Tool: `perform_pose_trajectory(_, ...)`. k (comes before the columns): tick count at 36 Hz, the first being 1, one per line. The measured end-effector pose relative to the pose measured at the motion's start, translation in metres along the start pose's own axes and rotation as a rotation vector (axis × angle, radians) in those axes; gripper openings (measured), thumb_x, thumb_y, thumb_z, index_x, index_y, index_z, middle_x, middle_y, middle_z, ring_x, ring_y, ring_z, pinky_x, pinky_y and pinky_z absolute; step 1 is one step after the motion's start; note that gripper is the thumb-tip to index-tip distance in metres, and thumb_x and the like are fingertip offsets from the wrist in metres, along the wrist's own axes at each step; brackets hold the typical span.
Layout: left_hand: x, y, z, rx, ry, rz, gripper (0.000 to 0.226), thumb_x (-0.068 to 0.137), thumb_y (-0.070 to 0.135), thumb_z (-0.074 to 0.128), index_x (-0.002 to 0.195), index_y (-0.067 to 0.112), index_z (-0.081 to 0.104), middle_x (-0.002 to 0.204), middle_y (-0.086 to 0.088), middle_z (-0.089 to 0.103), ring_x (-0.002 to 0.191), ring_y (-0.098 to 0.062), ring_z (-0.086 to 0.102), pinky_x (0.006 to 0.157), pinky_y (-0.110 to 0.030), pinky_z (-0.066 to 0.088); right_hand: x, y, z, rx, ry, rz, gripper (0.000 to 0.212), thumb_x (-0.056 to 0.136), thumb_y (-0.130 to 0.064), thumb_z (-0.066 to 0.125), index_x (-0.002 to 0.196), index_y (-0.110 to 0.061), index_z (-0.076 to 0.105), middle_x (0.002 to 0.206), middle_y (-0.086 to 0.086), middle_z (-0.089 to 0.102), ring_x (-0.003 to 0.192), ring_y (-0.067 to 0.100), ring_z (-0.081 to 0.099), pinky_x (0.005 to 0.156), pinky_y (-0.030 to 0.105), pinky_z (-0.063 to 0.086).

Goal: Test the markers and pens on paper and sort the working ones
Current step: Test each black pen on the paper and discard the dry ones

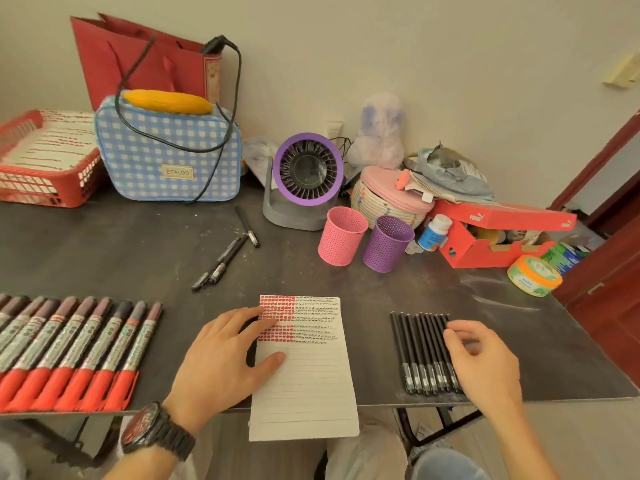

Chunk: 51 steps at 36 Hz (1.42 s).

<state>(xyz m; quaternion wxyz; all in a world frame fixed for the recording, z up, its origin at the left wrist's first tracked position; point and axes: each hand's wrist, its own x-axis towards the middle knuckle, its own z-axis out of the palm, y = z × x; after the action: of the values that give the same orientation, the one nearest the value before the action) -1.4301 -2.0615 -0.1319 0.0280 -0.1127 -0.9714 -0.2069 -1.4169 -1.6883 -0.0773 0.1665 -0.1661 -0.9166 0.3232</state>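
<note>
Paper (304,386) pinned by left hand (221,358), fingers flat. Right hand (485,362), right of paper, curls loosely over pens (415,348); grip unclear. Best to take one pen only, paper held down.

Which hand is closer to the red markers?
Left. The left hand rests flat on the paper, just to the right of the row of red markers. The right hand is farther away, over the black pens on the paper's other side.

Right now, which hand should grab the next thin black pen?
Right. The right hand is over the row of thin black pens, fingertips touching; the left hand presses the lined white paper sheet.
</note>
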Motion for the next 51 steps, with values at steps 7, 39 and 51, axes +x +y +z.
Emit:
perform_pose_trajectory(7, -0.002, 0.001, 0.0, -0.011, 0.009, 0.014, 0.074, 0.085, 0.081, 0.029, 0.148, 0.045, 0.041, 0.157, 0.021, 0.034, 0.145, -0.006, 0.028, 0.12, -0.034, 0.022, -0.057, -0.044, 0.06, 0.254, -0.128, -0.205, 0.026, 0.09, -0.018, 0.071, 0.096, -0.044, 0.068, 0.106, -0.031, 0.064, 0.098, -0.005, 0.063, 0.073, 0.009, 0.05)
perform_pose_trajectory(39, 0.06, -0.059, -0.068, 0.07, -0.012, -0.16, 0.058, 0.096, 0.034, 0.061, 0.15, 0.02, 0.044, 0.15, 0.0, 0.043, 0.136, -0.025, 0.039, 0.11, -0.035, 0.037, -0.073, -0.055, 0.121, -0.102, -0.184, -0.346, 0.036, 0.095, -0.036, 0.063, 0.13, -0.03, 0.067, 0.144, -0.017, 0.056, 0.141, 0.006, 0.042, 0.117, 0.033, 0.035)
perform_pose_trajectory(51, 0.079, -0.063, -0.085, 0.386, -0.133, -0.25, 0.027, 0.096, 0.027, 0.051, 0.114, 0.016, 0.068, 0.117, -0.004, 0.06, 0.107, -0.029, 0.06, 0.085, -0.039, 0.052, -0.072, -0.051, 0.122, -0.093, -0.196, -0.346, 0.038, 0.096, -0.041, 0.059, 0.133, -0.033, 0.064, 0.145, -0.021, 0.053, 0.142, 0.003, 0.039, 0.117, 0.031, 0.032)
